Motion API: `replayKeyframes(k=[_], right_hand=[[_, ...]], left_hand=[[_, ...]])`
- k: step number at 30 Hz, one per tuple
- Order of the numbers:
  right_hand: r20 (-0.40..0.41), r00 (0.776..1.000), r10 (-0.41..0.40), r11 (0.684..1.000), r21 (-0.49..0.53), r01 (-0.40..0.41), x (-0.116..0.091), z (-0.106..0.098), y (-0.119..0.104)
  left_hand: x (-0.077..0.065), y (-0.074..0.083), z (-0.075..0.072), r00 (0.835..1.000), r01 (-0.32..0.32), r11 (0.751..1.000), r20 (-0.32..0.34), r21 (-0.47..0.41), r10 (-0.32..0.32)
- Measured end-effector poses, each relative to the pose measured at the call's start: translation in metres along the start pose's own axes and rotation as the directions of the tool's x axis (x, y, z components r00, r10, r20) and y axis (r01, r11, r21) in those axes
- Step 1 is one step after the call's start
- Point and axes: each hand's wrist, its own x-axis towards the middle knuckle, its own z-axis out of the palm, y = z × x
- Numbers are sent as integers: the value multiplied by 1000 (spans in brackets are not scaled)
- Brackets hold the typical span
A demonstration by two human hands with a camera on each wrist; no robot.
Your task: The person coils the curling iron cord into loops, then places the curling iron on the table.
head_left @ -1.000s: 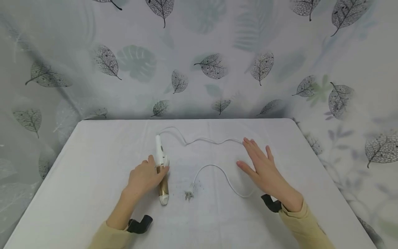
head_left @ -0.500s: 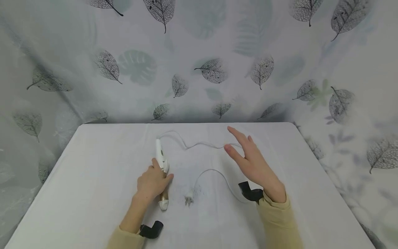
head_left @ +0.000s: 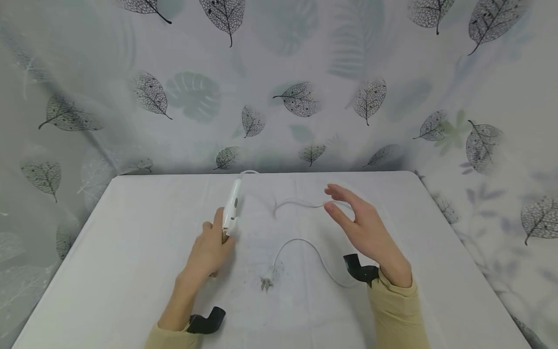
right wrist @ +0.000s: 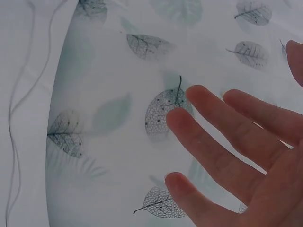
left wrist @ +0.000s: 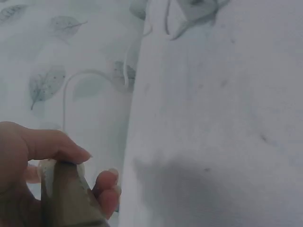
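Note:
My left hand (head_left: pixel 208 252) grips a curling iron by its gold barrel. Its white handle (head_left: pixel 231 206) points away toward the table's far edge. In the left wrist view, the thumb and fingers wrap round the gold barrel (left wrist: pixel 66 194), and the cord arcs up beyond it. My right hand (head_left: pixel 366 230) hovers on the right near the white cord (head_left: pixel 301 201), holding nothing. Its fingers (right wrist: pixel 213 161) are spread and relaxed in the right wrist view. The cord's two-pin plug (head_left: pixel 267 282) lies on the table between the hands.
A white-covered table (head_left: pixel 131 232) spans the view. Behind it and along the sides hangs a leaf-patterned curtain (head_left: pixel 279 72). Cord loops (head_left: pixel 324 264) lie on the right half of the table. Black wrist mounts (head_left: pixel 207 321) stick out below the hands.
My left hand has closed round the curling iron and lifted it, tilting the handle to the right; the cord's near end rose with it. My right hand moved left, then slightly back right.

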Motion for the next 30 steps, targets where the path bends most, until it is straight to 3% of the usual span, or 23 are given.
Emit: replayKeyframes(k=[3, 7, 14, 17, 23, 25, 30], right_hand=[[7, 1000, 4, 1000, -3, -4, 1, 0, 0], [21, 999, 24, 1000, -18, -24, 4, 4, 2], [33, 999, 20, 1000, -21, -20, 4, 16, 0], [22, 1000, -6, 1000, 26, 5, 6, 25, -4], [-54, 994, -93, 981, 167, 101, 11, 41, -11], [-35, 991, -132, 968, 210, 137, 12, 43, -12], [29, 976, -215, 945, 258, 200, 13, 49, -13]], left_hand=[[1, 13, -9, 996, -88, 996, -33, -16, 87], [0, 28, -22, 977, -207, 976, -53, -60, 204], [-9, 45, -43, 949, -303, 936, -149, -179, 279], [-14, 47, -47, 924, -373, 896, -183, -240, 336], [-14, 48, -48, 856, -518, 772, -222, -369, 468], [-13, 48, -48, 834, -551, 761, -238, -342, 497], [-11, 45, -46, 784, -598, 782, -334, -178, 523]])
